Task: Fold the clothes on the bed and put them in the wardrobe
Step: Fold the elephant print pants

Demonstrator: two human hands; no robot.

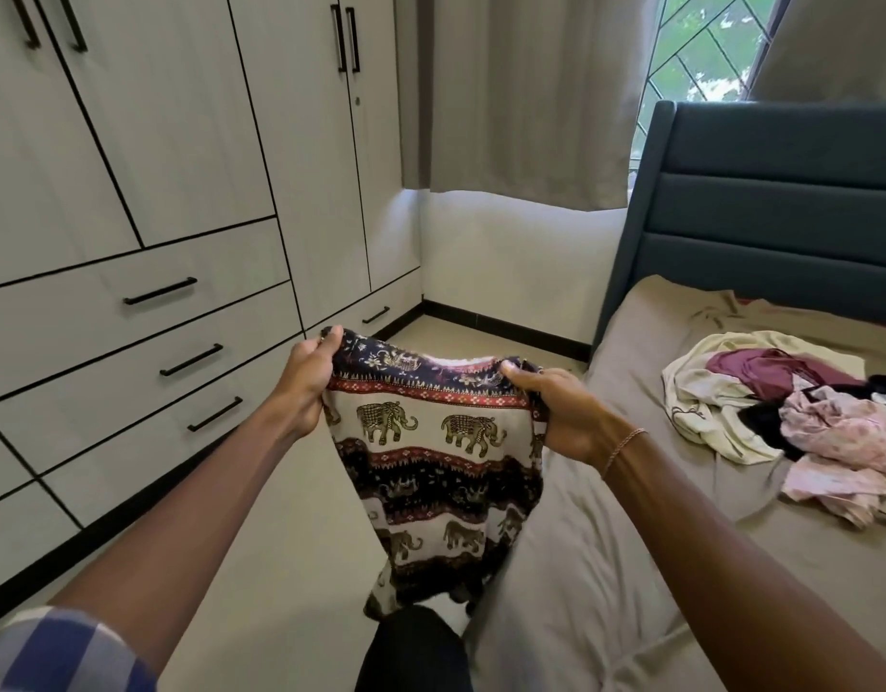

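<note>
We've got the elephant-print garment (431, 472) up in the air in front of us, thin soft fabric banded in cream, navy and red, with rows of little elephants marching across it. Our left hand (306, 387) grips the top left corner, fingers curled over the dark floral hem. Our right hand (563, 417) clamps the top right corner the same way, thumb on top, with a slim chain bracelet (623, 449) on that wrist. Between the two hands the top edge sags a little, and the cloth hangs down in loose folds and narrows toward its lower end, over the pale floor (281, 566) just beside the edge of the bed (605, 491).

To our right the bed wears a wrinkled taupe sheet, and on it sits the pile of clothes (780, 422), unfolded and crumpled: a cream piece underneath, something maroon on top, a pink floral piece in front, and bits of black between them. Behind it rises the teal headboard (780, 202), padded in wide horizontal bands.

To our left stands the wardrobe (156, 167), pale wood-grain panels outlined in black, doors and drawers all closed, with slim black bar handles. Grey curtains (520, 92) hang in the corner beside a window (700, 47) with a diamond grille. A blue-and-white checked sleeve (56, 651) shows at our left arm.
</note>
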